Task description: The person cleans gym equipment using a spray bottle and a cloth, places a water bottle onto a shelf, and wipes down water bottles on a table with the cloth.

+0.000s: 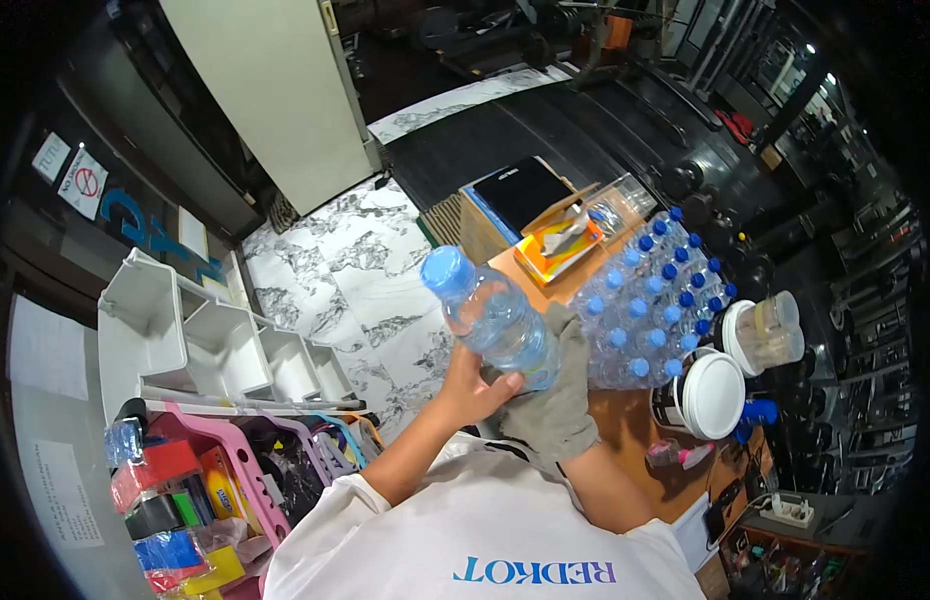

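Note:
A clear plastic bottle (500, 325) with a light blue cap is held tilted in front of my chest, its cap toward the upper left. My left hand (475, 392) is closed around its lower part, thumb across the front. A grey cloth (547, 425) covers my right hand and presses against the bottle's right side and base. Only the right wrist (587, 468) shows bare; the fingers are hidden under the cloth. Just beyond, on the wooden table (625, 425), stand several similar capped bottles (640, 300) in a tight group.
White stepped bins (225, 345) and a pink basket (245, 470) of packets stand at left. On the table are a tissue box (557, 250), a cardboard box (485, 228), a white-lidded bucket (713, 395) and a tub of cups (770, 330). Gym equipment fills the background.

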A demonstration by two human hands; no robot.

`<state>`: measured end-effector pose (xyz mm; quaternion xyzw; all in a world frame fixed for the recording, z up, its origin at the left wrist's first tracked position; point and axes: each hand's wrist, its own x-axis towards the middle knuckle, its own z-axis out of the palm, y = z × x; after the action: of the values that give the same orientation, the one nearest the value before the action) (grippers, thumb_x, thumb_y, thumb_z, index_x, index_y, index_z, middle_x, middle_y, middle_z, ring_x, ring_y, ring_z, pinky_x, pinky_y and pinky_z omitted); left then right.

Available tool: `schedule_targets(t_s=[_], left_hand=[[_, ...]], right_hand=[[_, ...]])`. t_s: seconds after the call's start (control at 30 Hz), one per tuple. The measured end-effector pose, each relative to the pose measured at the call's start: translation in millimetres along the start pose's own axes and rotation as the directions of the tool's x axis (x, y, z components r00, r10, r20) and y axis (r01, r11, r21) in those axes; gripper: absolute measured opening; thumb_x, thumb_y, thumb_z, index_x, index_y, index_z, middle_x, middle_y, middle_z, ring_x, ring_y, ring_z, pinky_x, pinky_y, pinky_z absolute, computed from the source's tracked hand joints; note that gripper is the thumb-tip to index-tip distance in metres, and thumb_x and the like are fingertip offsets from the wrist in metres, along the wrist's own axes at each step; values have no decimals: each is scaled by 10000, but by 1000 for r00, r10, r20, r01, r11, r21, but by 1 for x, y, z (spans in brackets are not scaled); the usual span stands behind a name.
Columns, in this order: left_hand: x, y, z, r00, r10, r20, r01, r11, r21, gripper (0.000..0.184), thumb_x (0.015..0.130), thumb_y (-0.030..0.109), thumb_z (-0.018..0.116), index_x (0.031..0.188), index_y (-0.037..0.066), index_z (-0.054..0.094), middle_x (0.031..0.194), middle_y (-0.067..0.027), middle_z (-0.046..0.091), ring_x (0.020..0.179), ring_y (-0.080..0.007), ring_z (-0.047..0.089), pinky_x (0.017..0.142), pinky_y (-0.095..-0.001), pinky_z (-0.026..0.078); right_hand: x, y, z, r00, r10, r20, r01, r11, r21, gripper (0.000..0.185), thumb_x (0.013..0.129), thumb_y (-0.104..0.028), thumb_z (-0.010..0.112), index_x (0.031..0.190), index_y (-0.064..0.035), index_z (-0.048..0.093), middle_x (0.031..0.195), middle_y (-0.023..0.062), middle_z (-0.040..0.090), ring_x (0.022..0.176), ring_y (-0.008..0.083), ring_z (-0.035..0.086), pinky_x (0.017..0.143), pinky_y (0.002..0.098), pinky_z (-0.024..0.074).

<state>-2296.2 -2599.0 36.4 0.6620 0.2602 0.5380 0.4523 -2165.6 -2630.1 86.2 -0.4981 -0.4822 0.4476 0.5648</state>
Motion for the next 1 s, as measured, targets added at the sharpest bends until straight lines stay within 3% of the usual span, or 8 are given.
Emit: schedule_targets(t_s=[0.1,0.17,0.2,0.33,0.47,0.7,0.77,1.0], left_hand=[[11,7,-12,995,-53,-86,45,995,-90,826,917,418,661,1494,4,239,1502,-173,370,1347,-303,411,1126,-446,304],[23,22,-16,872,-474,-124,310,729,-611,846,897,617,578,1477,66,302,1455,-142,434,1353,-284,423,1148,-470,308],[24,21,-22,845,-511,-155,229,609,-760,706,891,508,662,1368,49,417,1366,-128,541,1222,-256,552,1023,-428,463],[19,6,-47,782,-599,-175,304,611,-731,861,797,747,591,1368,122,436,1338,-100,531,1254,-294,518,1081,-473,398],[9,-8,-66,889,-458,26,324,587,-742,868,768,784,580,1310,112,485,1292,-99,550,1209,-304,546,1048,-466,430],[13,-15,-64,885,-448,-128,319,783,-534,817,793,606,727,1347,54,489,1280,-89,586,1202,-228,540,1050,-389,406],[13,-11,-66,876,-460,-143,367,830,-421,722,836,489,738,1352,48,490,1284,-88,583,1195,-204,530,1041,-376,398],[11,0,-55,785,-547,-291,362,786,-502,557,864,279,729,1296,36,476,1230,-116,614,1154,-197,562,1020,-379,420]], right_hand=[[2,-9,8,973,206,-105,-162,933,322,296,977,-164,546,1225,-1,532,1142,106,621,1086,214,605,911,344,501],[3,1,5,911,-409,-42,250,631,-734,326,859,-119,616,1148,7,533,1095,166,638,972,315,639,822,389,523],[-7,38,-7,903,-382,197,313,271,-910,413,762,28,601,1161,76,505,1061,243,624,969,396,626,803,413,523],[-23,47,15,948,-141,284,300,111,-947,430,845,-86,574,1203,135,488,976,231,608,863,380,625,795,426,516],[-12,59,5,851,-108,514,476,572,-668,578,789,-103,577,1286,154,429,1190,286,579,1094,420,587,940,429,484],[1,26,15,869,225,441,175,694,-699,632,764,-35,637,1360,35,439,1308,237,531,1190,370,543,985,399,465],[1,55,19,986,117,122,-123,991,50,560,781,-48,678,1314,-44,508,1236,190,554,1133,316,564,938,368,468],[17,63,14,961,-249,116,272,922,-275,330,833,-118,679,1134,-34,576,1057,131,569,999,275,573,856,358,469]])
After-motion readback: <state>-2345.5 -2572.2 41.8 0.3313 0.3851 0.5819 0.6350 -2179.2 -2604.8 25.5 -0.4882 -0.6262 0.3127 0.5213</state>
